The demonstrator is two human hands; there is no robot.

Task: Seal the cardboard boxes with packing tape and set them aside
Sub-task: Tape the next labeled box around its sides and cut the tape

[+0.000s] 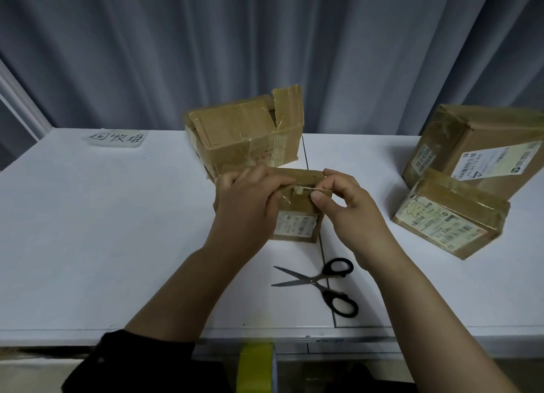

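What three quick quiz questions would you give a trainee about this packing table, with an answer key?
1. True or false: the scissors lie on the table with their blades apart.
2. Where do the scissors lie relative to the small box? A on top of it, B nearer the person, C inside it.
3. Fill the gap: the left hand and right hand both grip the small box; the large box with a raised flap stands ____ it.
Key: 1 true; 2 B; 3 behind.
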